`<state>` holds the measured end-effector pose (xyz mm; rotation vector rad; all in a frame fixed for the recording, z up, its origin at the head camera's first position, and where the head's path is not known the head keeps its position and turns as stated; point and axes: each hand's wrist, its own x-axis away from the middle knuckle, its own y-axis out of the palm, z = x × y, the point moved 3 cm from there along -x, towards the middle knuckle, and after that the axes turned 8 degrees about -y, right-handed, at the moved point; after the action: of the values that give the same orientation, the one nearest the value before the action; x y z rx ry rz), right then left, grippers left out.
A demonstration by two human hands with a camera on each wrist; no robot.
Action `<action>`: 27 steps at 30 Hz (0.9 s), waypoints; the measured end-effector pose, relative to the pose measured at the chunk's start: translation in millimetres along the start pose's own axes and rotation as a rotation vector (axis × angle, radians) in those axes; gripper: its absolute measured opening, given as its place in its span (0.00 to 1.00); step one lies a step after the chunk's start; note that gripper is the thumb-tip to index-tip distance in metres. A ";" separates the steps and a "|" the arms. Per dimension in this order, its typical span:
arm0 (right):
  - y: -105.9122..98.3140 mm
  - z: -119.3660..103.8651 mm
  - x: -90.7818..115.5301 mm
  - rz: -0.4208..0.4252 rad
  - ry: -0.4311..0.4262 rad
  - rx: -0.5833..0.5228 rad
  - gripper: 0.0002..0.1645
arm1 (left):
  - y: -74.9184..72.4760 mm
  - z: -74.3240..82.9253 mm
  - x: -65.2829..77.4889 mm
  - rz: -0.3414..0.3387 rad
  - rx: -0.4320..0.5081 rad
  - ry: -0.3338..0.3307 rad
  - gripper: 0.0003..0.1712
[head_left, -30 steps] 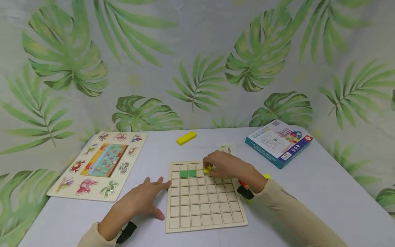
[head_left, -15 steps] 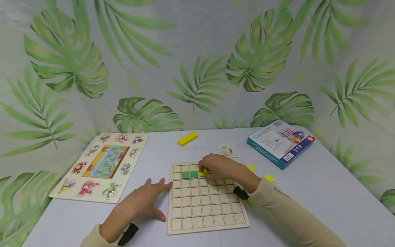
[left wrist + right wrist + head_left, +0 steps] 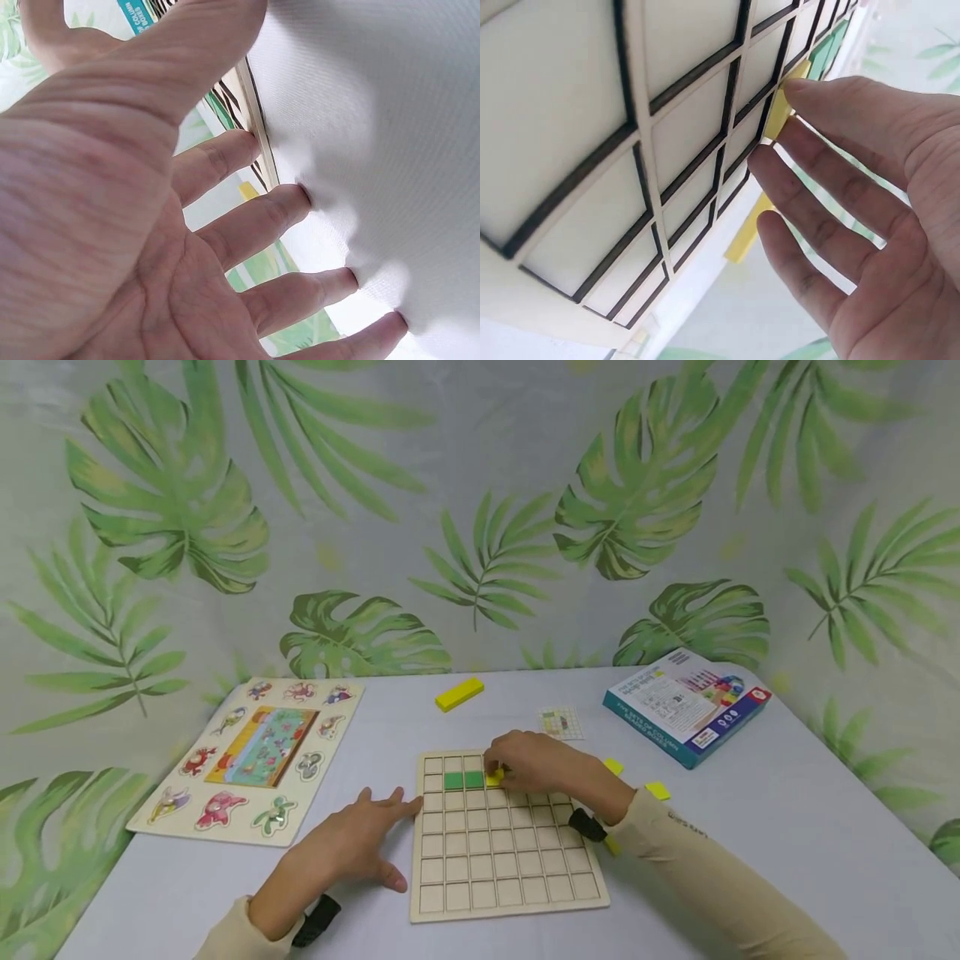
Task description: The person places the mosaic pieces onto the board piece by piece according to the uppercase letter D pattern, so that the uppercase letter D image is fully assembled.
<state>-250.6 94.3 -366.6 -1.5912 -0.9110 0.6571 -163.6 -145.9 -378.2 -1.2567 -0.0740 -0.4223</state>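
A wooden grid board (image 3: 510,890) lies on the white tabletop. Two green square tiles (image 3: 463,780) sit side by side in its second row. Just right of them in the head view, my right hand (image 3: 534,763) pinches a yellow square tile (image 3: 777,116) between thumb and index finger, down at a cell of the board; its other fingers reach loosely over the grid. My left hand (image 3: 358,838) has its fingers spread, the fingertips resting on the cloth in the left wrist view. Its index fingertip (image 3: 244,142) is right at the board's left edge.
Loose yellow tiles (image 3: 657,791) lie right of the board, partly hidden by the right arm. Behind it are a small grid-printed card (image 3: 561,723) and a yellow block (image 3: 460,694). A teal-sided box (image 3: 686,706) stands back right; an animal puzzle board (image 3: 258,747) lies left.
My right hand has moved slightly left with the yellow tile, to the cell beside the green tiles, and stayed there over the last half second. The left hand keeps its place.
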 end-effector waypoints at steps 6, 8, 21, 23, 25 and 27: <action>-5.1 1.5 0.0 0.010 0.022 0.019 0.08 | -2.7 1.2 -2.8 -0.010 0.004 -0.001 0.60; -7.5 1.3 0.7 0.013 0.046 0.018 0.10 | -3.4 1.1 -3.3 -0.010 0.005 -0.006 0.60; -9.0 14.7 39.3 0.060 0.114 -0.051 0.11 | 0.8 -0.3 -2.2 -0.022 0.030 -0.021 0.61; -9.2 17.0 46.4 0.073 0.126 -0.056 0.11 | 1.0 -0.3 -1.9 -0.019 0.023 -0.020 0.61; -9.6 19.5 52.5 0.087 0.128 -0.062 0.12 | 0.6 -0.4 -1.7 -0.016 0.019 -0.012 0.61; -10.1 22.7 58.4 0.096 0.135 -0.067 0.12 | 0.0 -0.5 -1.5 -0.010 0.019 -0.003 0.61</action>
<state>-239.3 156.2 -358.2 -1.7258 -0.7676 0.5829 -165.1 -146.0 -378.8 -1.2387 -0.0868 -0.4269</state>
